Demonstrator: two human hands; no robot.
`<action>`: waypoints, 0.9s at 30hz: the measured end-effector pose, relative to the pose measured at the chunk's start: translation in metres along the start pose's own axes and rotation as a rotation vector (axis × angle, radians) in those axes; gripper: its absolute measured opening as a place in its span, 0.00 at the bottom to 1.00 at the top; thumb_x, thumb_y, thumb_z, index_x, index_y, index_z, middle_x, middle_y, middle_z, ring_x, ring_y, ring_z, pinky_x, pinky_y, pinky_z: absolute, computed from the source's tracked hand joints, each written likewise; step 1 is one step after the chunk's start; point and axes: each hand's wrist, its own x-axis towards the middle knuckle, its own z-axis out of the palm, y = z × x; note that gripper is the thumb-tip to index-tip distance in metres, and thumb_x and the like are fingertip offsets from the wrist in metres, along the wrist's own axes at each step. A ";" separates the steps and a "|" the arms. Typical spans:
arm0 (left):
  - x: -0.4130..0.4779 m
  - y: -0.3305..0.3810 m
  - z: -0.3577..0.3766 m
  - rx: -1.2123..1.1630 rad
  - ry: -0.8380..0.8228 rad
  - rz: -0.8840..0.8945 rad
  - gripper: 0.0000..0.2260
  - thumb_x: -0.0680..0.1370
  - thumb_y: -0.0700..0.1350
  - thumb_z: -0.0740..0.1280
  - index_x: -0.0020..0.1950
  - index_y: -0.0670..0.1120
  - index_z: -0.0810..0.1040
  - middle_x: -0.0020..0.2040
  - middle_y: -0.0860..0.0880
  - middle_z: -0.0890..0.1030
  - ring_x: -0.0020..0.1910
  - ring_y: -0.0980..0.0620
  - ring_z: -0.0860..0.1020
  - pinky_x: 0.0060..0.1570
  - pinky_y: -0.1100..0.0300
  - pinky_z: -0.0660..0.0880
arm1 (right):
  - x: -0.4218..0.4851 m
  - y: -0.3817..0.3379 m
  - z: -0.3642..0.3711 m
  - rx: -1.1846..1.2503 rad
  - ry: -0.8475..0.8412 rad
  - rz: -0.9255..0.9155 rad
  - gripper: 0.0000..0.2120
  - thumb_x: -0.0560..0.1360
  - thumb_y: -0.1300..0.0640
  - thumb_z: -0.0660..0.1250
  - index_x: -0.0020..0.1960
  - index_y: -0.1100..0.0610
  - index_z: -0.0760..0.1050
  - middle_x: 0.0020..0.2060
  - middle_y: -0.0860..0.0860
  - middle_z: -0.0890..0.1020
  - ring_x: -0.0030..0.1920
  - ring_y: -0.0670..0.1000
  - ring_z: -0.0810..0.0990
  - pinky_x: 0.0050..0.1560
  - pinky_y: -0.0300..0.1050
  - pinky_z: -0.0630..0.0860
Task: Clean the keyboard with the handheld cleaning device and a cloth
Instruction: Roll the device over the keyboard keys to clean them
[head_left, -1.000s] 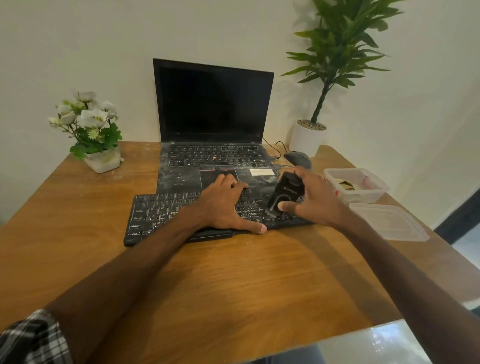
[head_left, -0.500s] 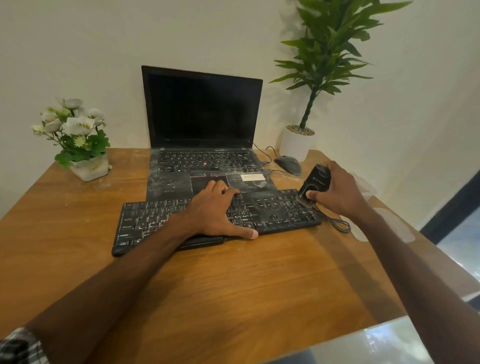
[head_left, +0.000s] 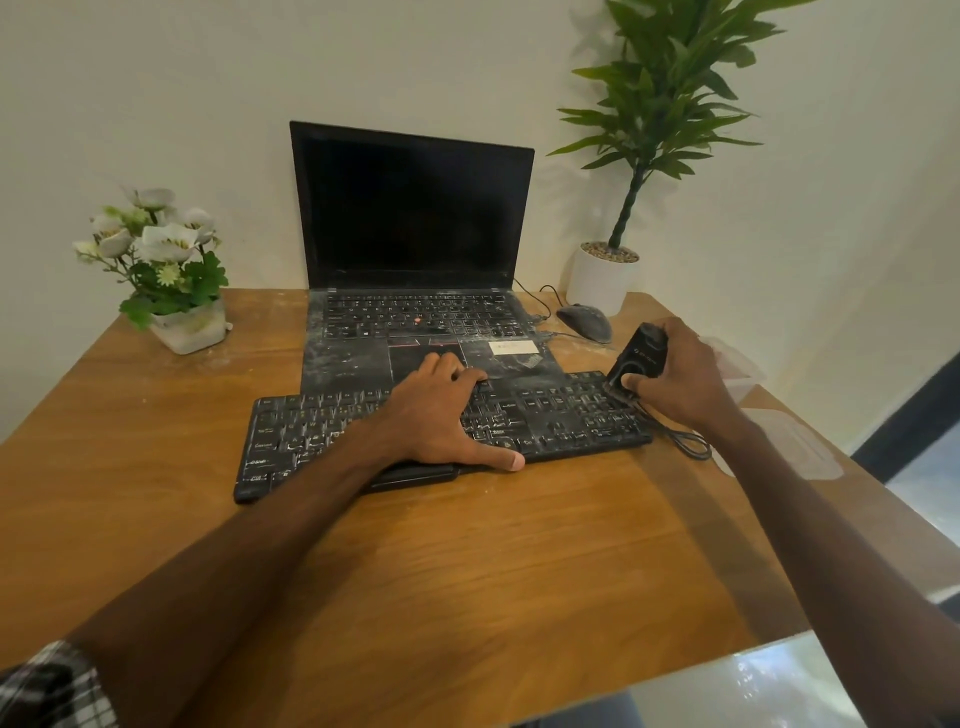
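A dusty black keyboard (head_left: 311, 431) lies across the front of a dusty black laptop (head_left: 415, 208) on the wooden table. My left hand (head_left: 436, 415) rests flat on the keyboard's middle, fingers spread over the keys, thumb along the front edge. My right hand (head_left: 680, 379) grips a small black handheld cleaning device (head_left: 638, 358), whose lower end touches the keyboard's far right corner. The keyboard's cable (head_left: 680, 441) loops beside that corner. No cloth is in view.
A black mouse (head_left: 584, 320) lies right of the laptop. A tall green plant in a white pot (head_left: 602, 278) stands at the back right, a white flower pot (head_left: 189, 327) at the back left. A clear plastic box and lid (head_left: 795, 441) sit behind my right arm.
My right hand has carried the device from the keyboard's middle right to its far right corner. My left hand has stayed on the keys. The camera has shifted slightly.
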 end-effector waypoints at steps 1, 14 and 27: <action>0.000 0.000 0.000 0.001 0.001 0.001 0.59 0.61 0.84 0.64 0.83 0.50 0.58 0.73 0.48 0.66 0.71 0.48 0.64 0.68 0.49 0.70 | -0.001 0.001 0.001 0.002 0.003 0.003 0.30 0.70 0.63 0.77 0.66 0.60 0.67 0.50 0.51 0.76 0.49 0.51 0.76 0.36 0.29 0.65; 0.000 0.002 0.000 0.011 0.000 -0.007 0.59 0.61 0.84 0.64 0.83 0.50 0.59 0.73 0.47 0.66 0.71 0.48 0.64 0.68 0.49 0.69 | -0.012 -0.017 0.006 0.164 -0.014 0.076 0.30 0.68 0.60 0.80 0.65 0.58 0.69 0.53 0.51 0.79 0.54 0.52 0.78 0.44 0.37 0.73; 0.000 0.003 -0.002 0.011 -0.014 -0.016 0.60 0.61 0.84 0.64 0.83 0.49 0.59 0.73 0.47 0.66 0.70 0.48 0.64 0.68 0.48 0.70 | -0.041 -0.063 0.036 0.048 -0.147 -0.114 0.31 0.70 0.59 0.78 0.67 0.54 0.66 0.53 0.49 0.78 0.55 0.50 0.78 0.48 0.41 0.78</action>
